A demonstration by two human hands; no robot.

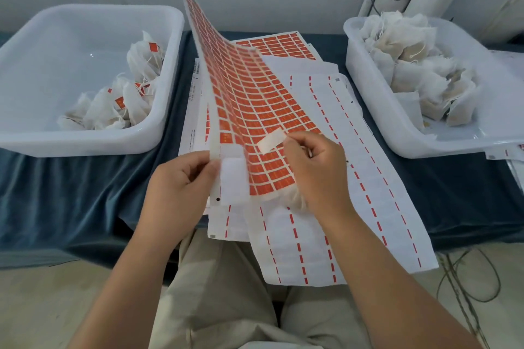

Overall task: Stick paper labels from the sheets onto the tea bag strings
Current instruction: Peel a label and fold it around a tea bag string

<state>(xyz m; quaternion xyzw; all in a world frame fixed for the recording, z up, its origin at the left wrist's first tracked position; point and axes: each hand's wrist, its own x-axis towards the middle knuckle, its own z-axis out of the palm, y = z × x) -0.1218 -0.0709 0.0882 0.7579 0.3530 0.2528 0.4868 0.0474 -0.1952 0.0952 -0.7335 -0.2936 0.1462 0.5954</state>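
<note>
Peeling stage: left hand [181, 178] pinches the near corner of the raised orange-red paper label sheet [249, 88], over the middle of the dark blue cloth-covered surface [56, 193]; right hand [317, 167] pinches one peeled pale label [271, 141]. Likely faults: the free label curls and sticks to itself or a finger; the bowed sheet flops over. Left edge: white plastic tub [85, 147], tea bags bearing orange tags [119, 105]. Right edge: second white tub [351, 45], untagged gauze tea bags [419, 71].

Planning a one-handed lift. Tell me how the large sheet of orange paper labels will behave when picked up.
Probably floppy: the large sheet of orange paper labels bows while the left hand pinches its lower edge. Likely light, since a fingertip pinch keeps it raised.
</note>
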